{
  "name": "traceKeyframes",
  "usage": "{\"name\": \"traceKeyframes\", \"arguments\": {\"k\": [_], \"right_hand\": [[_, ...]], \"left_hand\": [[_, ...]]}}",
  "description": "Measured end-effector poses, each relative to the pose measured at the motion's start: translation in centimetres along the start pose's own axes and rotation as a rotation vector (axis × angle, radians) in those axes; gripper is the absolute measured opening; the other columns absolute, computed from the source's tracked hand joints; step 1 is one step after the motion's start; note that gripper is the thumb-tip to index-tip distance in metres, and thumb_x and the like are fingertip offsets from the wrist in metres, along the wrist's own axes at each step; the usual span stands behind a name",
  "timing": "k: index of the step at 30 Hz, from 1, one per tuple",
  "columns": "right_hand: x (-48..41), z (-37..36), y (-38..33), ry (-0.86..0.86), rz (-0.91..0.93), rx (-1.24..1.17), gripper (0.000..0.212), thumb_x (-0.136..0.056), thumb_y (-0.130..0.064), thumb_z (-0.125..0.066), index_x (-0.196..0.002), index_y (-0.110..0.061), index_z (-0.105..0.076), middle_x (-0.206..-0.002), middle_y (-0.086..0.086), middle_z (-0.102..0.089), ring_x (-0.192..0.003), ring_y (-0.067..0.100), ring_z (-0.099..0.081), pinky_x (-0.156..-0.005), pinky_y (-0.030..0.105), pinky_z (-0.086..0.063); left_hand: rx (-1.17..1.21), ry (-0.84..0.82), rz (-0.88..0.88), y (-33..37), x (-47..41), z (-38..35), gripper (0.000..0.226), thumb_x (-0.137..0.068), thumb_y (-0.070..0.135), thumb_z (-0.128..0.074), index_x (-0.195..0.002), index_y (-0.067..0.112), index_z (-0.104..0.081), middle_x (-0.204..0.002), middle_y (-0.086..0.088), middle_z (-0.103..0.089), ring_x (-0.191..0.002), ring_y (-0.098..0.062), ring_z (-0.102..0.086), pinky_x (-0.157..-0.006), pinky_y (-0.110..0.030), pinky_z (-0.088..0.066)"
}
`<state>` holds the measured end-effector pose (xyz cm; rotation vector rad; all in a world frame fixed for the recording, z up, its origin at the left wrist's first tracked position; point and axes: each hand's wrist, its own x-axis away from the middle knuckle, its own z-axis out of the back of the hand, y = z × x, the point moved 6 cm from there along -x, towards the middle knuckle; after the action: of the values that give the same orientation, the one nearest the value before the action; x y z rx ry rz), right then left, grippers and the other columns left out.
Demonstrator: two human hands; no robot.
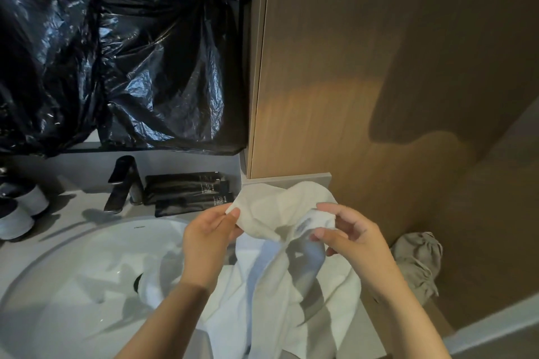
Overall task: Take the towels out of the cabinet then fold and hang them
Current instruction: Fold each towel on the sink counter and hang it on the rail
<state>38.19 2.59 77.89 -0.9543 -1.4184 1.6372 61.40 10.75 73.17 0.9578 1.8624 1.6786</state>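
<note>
A white towel (pixel 280 213) is bunched up above the right side of the counter, its lower part hanging down over the sink's right rim. My left hand (pixel 208 237) pinches its upper left edge between thumb and fingers. My right hand (pixel 348 234) grips a fold of the same towel at the upper right. The tall wooden cabinet (pixel 364 67) stands shut behind the towel on the right.
A white round sink (pixel 73 277) fills the lower left, with a dark tap (pixel 124 181) and black sachets (pixel 186 189) behind it. Black plastic (pixel 116 46) covers the mirror. White cups (pixel 20 210) stand at far left. A beige cloth bag (pixel 420 259) hangs at right.
</note>
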Motion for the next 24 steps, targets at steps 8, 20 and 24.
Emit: {"name": "traceKeyframes", "arguments": {"k": [8,20,24], "right_hand": [[0.5,-0.7,-3.0,0.043,0.149,0.127,0.019,-0.09,-0.008,-0.066,-0.082,-0.022,-0.077,-0.076,0.006,-0.074,-0.072,0.021,-0.071,-0.061,0.02,-0.053],[-0.1,-4.5,-5.6,-0.084,0.238,0.241,0.019,-0.095,-0.017,-0.06,-0.082,-0.028,-0.07,-0.071,-0.001,-0.067,-0.063,0.014,-0.063,-0.061,0.017,-0.05],[-0.2,-5.0,-5.6,-0.087,0.262,0.322,0.021,-0.096,-0.018,-0.06,-0.082,-0.031,-0.069,-0.071,-0.007,-0.065,-0.068,0.011,-0.062,-0.063,0.015,-0.047]], "left_hand": [[-0.015,-0.152,-0.184,3.9,0.6,-0.9,0.02,-0.095,0.007,-0.055,-0.103,0.014,-0.073,-0.095,-0.003,-0.076,-0.089,-0.019,-0.072,-0.077,-0.029,-0.059],[-0.059,-0.3,-0.25,6.5,1.6,-2.8,0.012,-0.087,0.004,-0.066,-0.095,0.007,-0.074,-0.085,-0.004,-0.076,-0.078,-0.017,-0.073,-0.067,-0.02,-0.056],[-0.13,-0.354,-0.277,6.7,2.2,-3.4,0.014,-0.088,0.002,-0.066,-0.097,0.007,-0.075,-0.084,-0.002,-0.077,-0.076,-0.014,-0.072,-0.067,-0.018,-0.055]]}}
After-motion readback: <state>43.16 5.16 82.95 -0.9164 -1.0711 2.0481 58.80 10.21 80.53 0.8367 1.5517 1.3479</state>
